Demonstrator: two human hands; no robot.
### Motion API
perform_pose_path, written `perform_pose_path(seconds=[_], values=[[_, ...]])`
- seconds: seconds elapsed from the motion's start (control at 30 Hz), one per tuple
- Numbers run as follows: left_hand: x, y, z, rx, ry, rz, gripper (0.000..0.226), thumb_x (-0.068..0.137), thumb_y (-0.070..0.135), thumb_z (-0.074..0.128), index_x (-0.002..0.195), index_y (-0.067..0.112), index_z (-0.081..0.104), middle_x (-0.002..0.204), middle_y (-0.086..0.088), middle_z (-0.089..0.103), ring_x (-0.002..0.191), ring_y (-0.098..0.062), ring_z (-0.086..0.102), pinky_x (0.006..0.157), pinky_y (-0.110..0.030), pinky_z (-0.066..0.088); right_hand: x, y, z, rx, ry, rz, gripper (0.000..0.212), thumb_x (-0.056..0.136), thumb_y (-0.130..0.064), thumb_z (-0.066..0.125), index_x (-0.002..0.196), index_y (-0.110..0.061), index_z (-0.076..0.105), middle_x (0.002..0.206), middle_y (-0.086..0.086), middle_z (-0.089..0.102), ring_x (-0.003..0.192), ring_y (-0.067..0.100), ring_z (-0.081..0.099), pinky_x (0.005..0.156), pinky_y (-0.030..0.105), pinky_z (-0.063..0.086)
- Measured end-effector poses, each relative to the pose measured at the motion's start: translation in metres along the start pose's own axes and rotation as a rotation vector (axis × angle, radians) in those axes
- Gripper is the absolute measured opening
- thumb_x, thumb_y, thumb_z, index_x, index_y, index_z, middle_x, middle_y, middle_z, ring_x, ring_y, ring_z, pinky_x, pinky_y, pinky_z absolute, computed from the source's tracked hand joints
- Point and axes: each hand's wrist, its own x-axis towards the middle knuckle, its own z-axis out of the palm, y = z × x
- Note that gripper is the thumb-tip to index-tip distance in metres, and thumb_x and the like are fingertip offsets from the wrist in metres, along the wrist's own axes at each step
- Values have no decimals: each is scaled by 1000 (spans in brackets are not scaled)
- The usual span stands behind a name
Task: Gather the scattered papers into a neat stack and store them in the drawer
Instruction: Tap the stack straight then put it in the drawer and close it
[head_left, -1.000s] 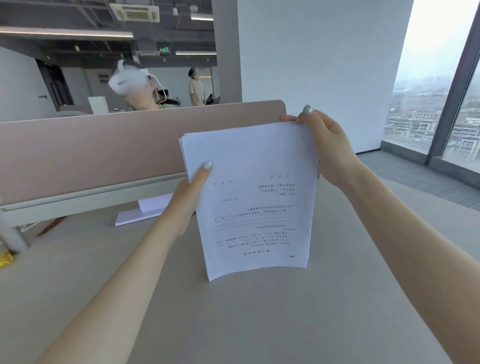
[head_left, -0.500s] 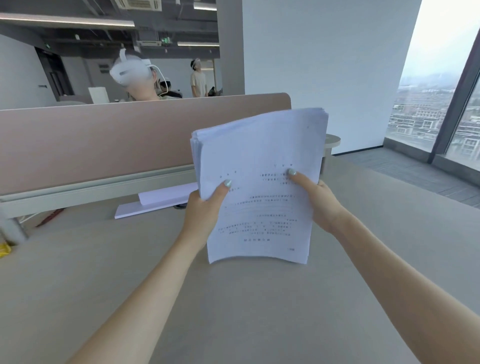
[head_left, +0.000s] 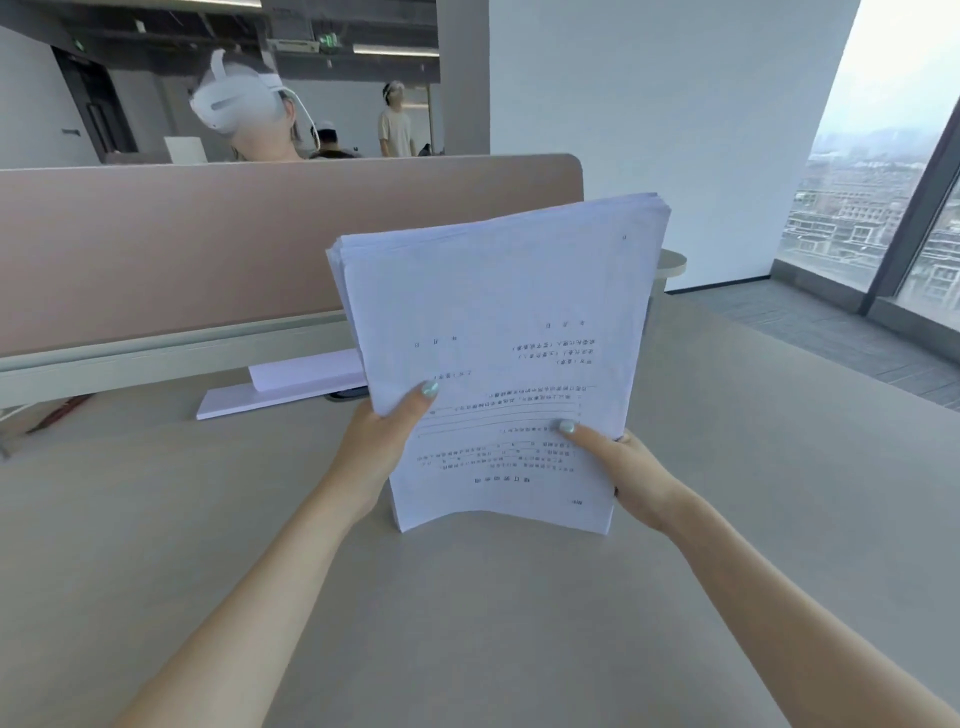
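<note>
A thick stack of white printed papers (head_left: 498, 322) stands on its lower edge on the grey desk (head_left: 467, 623), leaning away from me, text upside down. My left hand (head_left: 379, 441) grips the stack's lower left edge, thumb on the front sheet. My right hand (head_left: 623, 467) grips the lower right edge, thumb also pressed on the front. The bottom edge bows slightly. More white sheets (head_left: 291, 384) lie flat on the desk behind the stack. No drawer is in view.
A pink-brown partition screen (head_left: 208, 244) runs along the desk's far side. A person wearing a white headset (head_left: 234, 104) sits behind it, others stand further back. A small round table (head_left: 672, 262) peeks out behind the stack. Windows line the right.
My right hand slid from the stack's top corner down to its lower right edge. My left hand also dropped lower on the left edge. The stack now leans back more.
</note>
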Motion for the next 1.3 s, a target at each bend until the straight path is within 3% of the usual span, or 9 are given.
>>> perform_pose_path(seconds=[0.1, 0.3, 0.43, 0.57, 0.8, 0.93, 1.07, 1.2, 1.3], values=[[8, -1, -4, 27, -47, -11, 33, 65, 59, 60, 96, 49, 63, 102, 32, 69, 108, 6, 60, 96, -27, 44, 8, 10, -8, -7, -100, 12, 31, 77, -24, 66, 107, -27, 67, 106, -8, 74, 98, 12, 70, 73, 21, 55], [15, 3, 1, 39, -3, 2, 15, 83, 47, 58, 98, 44, 60, 95, 32, 70, 96, 11, 63, 100, -29, 43, 7, 21, -12, -69, -82, 15, 28, 88, -15, 61, 115, -21, 64, 118, -2, 70, 106, 16, 67, 91, 33, 54], [14, 14, 4, 19, 6, -20, 11, 90, 40, 55, 99, 39, 60, 108, 22, 64, 113, -7, 58, 110, -39, 38, -15, 4, -17, -110, -88, 20, 24, 87, -16, 62, 111, -19, 66, 113, -1, 72, 103, 20, 69, 91, 37, 54], [9, 30, 19, 1, -51, -33, 14, 92, 40, 52, 96, 36, 64, 90, 24, 73, 91, 3, 69, 88, -31, 50, -51, -17, -32, -66, -86, -1, 30, 85, -11, 63, 115, -15, 64, 118, 4, 70, 107, 25, 67, 92, 40, 53], [-1, 44, 74, -218, -292, -212, 31, 94, 35, 47, 118, 25, 64, 110, 6, 73, 96, -11, 71, 74, -32, 54, -143, -40, -78, -77, -36, 81, 27, 84, -4, 61, 108, -14, 67, 111, 6, 73, 98, 23, 70, 80, 32, 57], [-13, 18, 129, -183, -441, -317, 25, 97, 28, 46, 114, 23, 63, 93, 10, 75, 78, -5, 73, 64, -25, 54, -206, -40, -113, -48, 162, 163, 25, 88, -1, 52, 101, -16, 66, 96, -1, 77, 86, 14, 73, 71, 24, 58], [-37, -14, 210, -218, -457, -438, 17, 95, 20, 49, 97, 15, 65, 76, 3, 74, 50, -6, 69, 45, -16, 53, -271, -37, -154, 103, 487, 155, 41, 95, -35, 40, 93, -17, 76, 86, 2, 75, 74, 19, 72, 74, 32, 55], [-70, -34, 298, -288, -473, -546, 22, 91, 18, 54, 111, 12, 62, 95, -4, 67, 70, -17, 66, 58, -24, 53, -346, -25, -181, 483, 741, -30, 86, 83, -74, 20, 87, -12, 79, 93, 9, 76, 78, 24, 74, 60, 34, 60], [-110, -27, 359, -350, -414, -551, 10, 93, 15, 51, 101, 16, 57, 78, 2, 61, 63, -14, 58, 51, -20, 46, -393, 5, -197, 642, 754, -219, 99, 79, -79, 19, 131, -3, 53, 134, 20, 55, 123, 33, 55, 100, 43, 47]])
